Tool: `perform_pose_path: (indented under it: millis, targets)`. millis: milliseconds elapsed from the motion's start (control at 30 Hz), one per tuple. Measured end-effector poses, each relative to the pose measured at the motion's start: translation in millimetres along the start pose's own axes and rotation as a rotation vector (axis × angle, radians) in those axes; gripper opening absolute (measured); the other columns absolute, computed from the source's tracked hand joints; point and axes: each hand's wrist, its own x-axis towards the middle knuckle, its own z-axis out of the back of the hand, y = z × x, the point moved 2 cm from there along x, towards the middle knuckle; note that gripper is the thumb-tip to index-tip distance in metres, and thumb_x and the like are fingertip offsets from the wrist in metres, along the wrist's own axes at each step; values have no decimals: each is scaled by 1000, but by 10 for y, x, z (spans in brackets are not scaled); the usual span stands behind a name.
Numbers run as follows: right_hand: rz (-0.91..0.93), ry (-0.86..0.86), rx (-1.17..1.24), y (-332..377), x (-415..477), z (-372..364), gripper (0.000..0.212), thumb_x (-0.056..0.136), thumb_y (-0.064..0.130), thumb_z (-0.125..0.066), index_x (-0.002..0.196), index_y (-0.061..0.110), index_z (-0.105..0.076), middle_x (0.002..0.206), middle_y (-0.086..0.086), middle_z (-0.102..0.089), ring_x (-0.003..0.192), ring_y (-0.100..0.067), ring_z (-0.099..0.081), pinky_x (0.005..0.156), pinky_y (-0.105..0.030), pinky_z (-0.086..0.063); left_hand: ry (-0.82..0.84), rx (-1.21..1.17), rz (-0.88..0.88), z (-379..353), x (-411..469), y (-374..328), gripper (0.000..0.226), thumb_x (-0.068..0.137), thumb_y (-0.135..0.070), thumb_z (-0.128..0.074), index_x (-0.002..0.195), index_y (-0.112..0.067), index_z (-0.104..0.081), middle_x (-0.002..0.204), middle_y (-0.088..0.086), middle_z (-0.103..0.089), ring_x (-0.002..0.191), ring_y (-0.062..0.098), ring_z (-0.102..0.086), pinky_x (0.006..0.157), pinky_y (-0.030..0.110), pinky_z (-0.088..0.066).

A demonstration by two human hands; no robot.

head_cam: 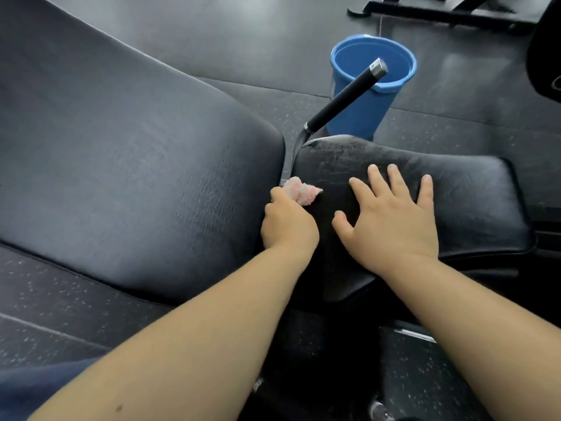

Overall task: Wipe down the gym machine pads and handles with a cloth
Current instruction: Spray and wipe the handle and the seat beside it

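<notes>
The left hand [288, 223] gripped a bunched pink-and-white cloth [300, 189] near the middle of the frame, pressing it into the gap between the large back pad [121, 153] on the left and the smaller seat pad [470, 202] on the right. The right hand [391, 220] lay flat on the seat pad, fingers spread wide. A black handle [346, 95] rose from the gap toward the upper right (its tip capped in metal), in front of a blue bucket [373, 83] standing on the dark floor [243, 41].
</notes>
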Motion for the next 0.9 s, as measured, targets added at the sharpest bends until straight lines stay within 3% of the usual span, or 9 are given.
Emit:
perform_pose_path:
  millis: [100, 200, 300, 400, 533, 700, 767, 833, 900]
  targets:
    - [8, 16, 1, 1, -21, 3, 68, 95, 61, -25, 156, 31, -21, 167, -1, -9, 154, -25, 1, 120, -59, 4, 102, 61, -84, 129, -224, 245, 26, 104, -28, -40, 123, -10, -38, 118, 14, -58, 88, 25, -48, 72, 35, -35]
    - [2, 26, 4, 15, -28, 55, 69, 95, 61, -25, 156, 30, -21, 167, -2, -10, 154, -26, 1, 120, -60, 2, 177, 320, -172, 294, -588, 491, 33, 103, -38, -37, 120, -9, -38, 106, 10, -59, 78, 22, -46, 68, 33, -37]
    - [8, 32, 9, 16, -32, 82, 68, 95, 60, -25, 156, 30, -21, 167, -2, -9, 154, -26, 1, 120, -60, 2, 198, 569, -248, 389, -628, 398, 35, 101, -35, -38, 123, -8, -37, 102, 10, -56, 89, 28, -54, 74, 35, -36]
    - [10, 11, 14, 4, -15, 70, 67, 95, 60, -26, 155, 30, -23, 167, -2, -11, 154, -25, 0, 120, -59, 3, -48, 819, -469, 569, -338, 181, 23, 99, -24, -44, 120, -16, -43, 122, 8, -51, 109, 30, -53, 76, 36, -34]
    - [5, -10, 28, 5, -29, 33, 65, 95, 59, -28, 154, 31, -26, 166, -1, -14, 154, -25, -3, 120, -58, 2, -114, 839, -619, 563, -18, 286, 23, 94, -11, -50, 116, -18, -52, 116, 5, -47, 104, 27, -48, 69, 34, -39]
    - [0, -5, 43, 7, -30, 34, 65, 95, 58, -29, 154, 30, -26, 167, -1, -13, 154, -25, -2, 121, -57, 3, 164, 838, -683, 509, -168, 537, 33, 92, -31, -49, 120, -16, -57, 126, 4, -44, 111, 24, -42, 90, 32, -44]
    - [-3, 9, 36, 11, -39, 50, 66, 96, 58, -27, 155, 31, -24, 167, -1, -11, 154, -25, 0, 121, -57, 4, 188, 824, -807, 562, -204, 628, 21, 88, -22, -59, 108, -16, -61, 119, 5, -48, 95, 20, -44, 81, 35, -52]
    - [-12, 12, 27, 4, -34, 62, 66, 96, 59, -26, 155, 31, -23, 167, -1, -10, 154, -25, 0, 121, -57, 4, 156, 773, -913, 546, -208, 615, 28, 69, -4, -76, 91, -14, -61, 97, 6, -59, 75, 17, -47, 57, 35, -54]
    - [-9, 9, 24, 19, -35, 74, 66, 95, 59, -27, 155, 31, -24, 167, -1, -11, 154, -25, -1, 121, -57, 3, 114, 825, -871, 490, -115, 538, 24, 78, -6, -68, 98, -17, -59, 99, 3, -63, 86, 24, -58, 64, 32, -47]
